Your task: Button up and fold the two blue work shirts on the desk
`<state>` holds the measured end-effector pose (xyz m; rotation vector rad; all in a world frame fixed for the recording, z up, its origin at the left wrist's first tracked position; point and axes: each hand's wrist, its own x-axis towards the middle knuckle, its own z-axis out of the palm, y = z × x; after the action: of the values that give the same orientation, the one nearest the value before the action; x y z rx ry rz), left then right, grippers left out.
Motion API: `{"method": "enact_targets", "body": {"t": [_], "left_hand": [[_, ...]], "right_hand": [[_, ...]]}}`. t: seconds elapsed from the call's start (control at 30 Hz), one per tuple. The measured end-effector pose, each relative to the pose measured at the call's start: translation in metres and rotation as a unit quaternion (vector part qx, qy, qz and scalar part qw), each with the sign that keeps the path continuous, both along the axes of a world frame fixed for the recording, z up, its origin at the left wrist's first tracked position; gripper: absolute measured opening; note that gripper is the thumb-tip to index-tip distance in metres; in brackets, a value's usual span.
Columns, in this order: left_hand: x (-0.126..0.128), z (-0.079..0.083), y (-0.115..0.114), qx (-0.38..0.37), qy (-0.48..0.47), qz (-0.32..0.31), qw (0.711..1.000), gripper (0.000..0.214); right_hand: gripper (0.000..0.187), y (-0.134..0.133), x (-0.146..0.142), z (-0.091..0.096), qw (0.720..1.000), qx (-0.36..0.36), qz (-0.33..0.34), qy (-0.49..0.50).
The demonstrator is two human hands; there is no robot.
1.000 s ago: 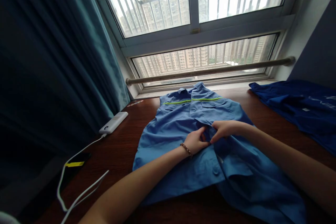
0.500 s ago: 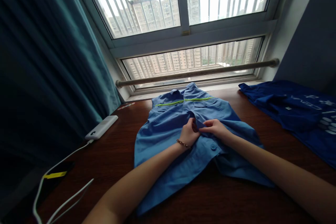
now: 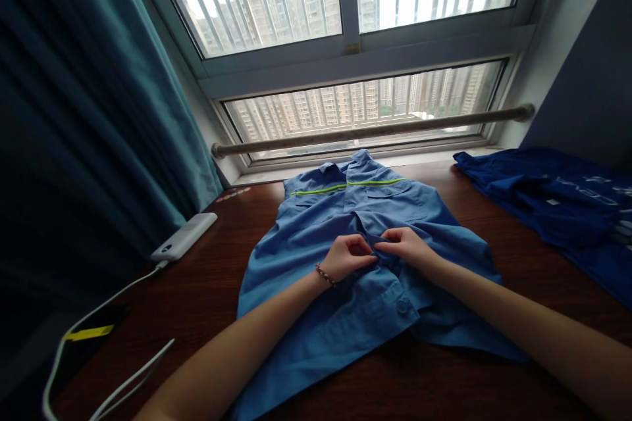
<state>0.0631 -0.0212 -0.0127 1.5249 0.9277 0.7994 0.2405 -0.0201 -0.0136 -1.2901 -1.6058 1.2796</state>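
Note:
A light blue work shirt with a yellow-green stripe across the chest lies flat on a dark wooden table, collar toward the window. My left hand, with a bead bracelet at the wrist, pinches the shirt's front placket at mid-chest. My right hand pinches the opposite edge of the placket, fingertips meeting the left hand's. A blue button shows lower on the front edge.
A darker blue garment lies at the table's right. A white power bank with a white cable sits at the left, near a dark phone. A teal curtain hangs left. A window with a rail is behind.
Both hands have stayed pinched together on the shirt front, shifting along the placket. The shirt's lower right flap has been drawn in and lies flatter. The camera view has shifted a little.

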Motion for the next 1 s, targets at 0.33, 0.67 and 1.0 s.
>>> {"method": "enact_targets", "body": {"t": [0.33,0.67,1.0], "left_hand": [[0.001,0.000,-0.004,-0.011,0.002,0.029,1.000,0.031],[0.001,-0.010,-0.006,0.067,0.014,0.079,0.995,0.025],[0.002,-0.002,-0.011,0.247,0.109,0.030,0.962,0.012]], "right_hand": [[0.035,-0.002,0.000,0.002,1.000,-0.002,0.023,0.012],[0.037,0.001,0.007,0.003,0.992,-0.069,0.057,0.089],[0.016,0.003,0.002,-0.012,0.989,0.130,0.047,-0.044]]}}
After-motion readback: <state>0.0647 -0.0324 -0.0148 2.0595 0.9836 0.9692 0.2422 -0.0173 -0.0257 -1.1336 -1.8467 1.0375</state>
